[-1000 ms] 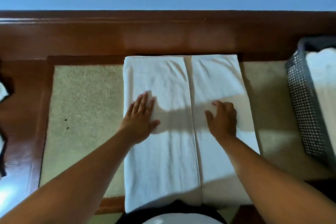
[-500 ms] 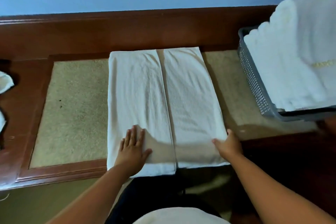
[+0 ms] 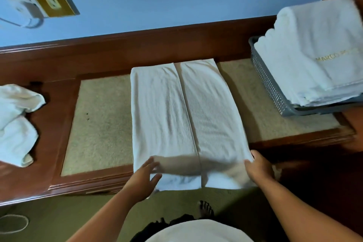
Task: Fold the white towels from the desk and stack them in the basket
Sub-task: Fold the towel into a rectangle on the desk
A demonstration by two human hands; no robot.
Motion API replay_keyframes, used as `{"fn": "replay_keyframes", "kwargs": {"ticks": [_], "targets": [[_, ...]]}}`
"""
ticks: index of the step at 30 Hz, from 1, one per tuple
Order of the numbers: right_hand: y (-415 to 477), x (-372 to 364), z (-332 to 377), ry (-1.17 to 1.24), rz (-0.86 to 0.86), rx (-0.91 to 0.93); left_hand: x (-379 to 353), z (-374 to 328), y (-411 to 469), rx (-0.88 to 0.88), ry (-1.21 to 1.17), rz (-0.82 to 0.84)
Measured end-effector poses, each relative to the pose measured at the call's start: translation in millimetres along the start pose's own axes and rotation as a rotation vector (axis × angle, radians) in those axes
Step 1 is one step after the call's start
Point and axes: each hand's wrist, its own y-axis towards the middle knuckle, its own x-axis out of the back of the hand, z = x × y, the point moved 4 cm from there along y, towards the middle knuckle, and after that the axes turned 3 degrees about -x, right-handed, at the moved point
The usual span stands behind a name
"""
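- The white towel (image 3: 186, 124) lay flat on the counter (image 3: 102, 120), both long sides folded in to a centre seam, its near end hanging over the front edge.
- The left hand (image 3: 144, 180) had its fingers spread at the near left corner; the right hand (image 3: 258, 169) cupped the near right corner. I could not tell whether either hand actually pinched cloth.
- Done well, both corners would lift together and travel evenly, keeping the seam straight.
- The grey basket (image 3: 269, 88) sat right, folded towels (image 3: 314, 55) piled inside; crumpled towels (image 3: 15, 124) waited left.
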Motion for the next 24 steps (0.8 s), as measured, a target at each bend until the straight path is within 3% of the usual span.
{"fn": "replay_keyframes", "kwargs": {"ticks": [4, 8, 10, 13, 15, 19, 24], "targets": [[-48, -22, 41, 0.131, -0.089, 0.074, 21, 15, -14, -0.024, 0.003, -0.019], [-121, -79, 95, 0.173, -0.057, 0.324, 31, 42, -32, -0.045, -0.095, -0.014], [-158, -130, 115, 0.079, 0.133, 0.485, 37, 63, -46, -0.043, -0.117, -0.033], [-194, -191, 129, -0.152, 0.487, 0.583, 46, 84, -59, -0.037, -0.093, -0.050], [-209, -208, 138, -0.215, 0.574, 0.642, 53, 97, -62, -0.040, -0.086, -0.049], [-199, -198, 146, -0.174, 0.352, 0.684, 56, 113, -60, -0.043, -0.050, -0.040], [-151, -161, 141, -0.361, 0.079, 0.738, 49, 95, -44, -0.123, -0.019, -0.096]]}}
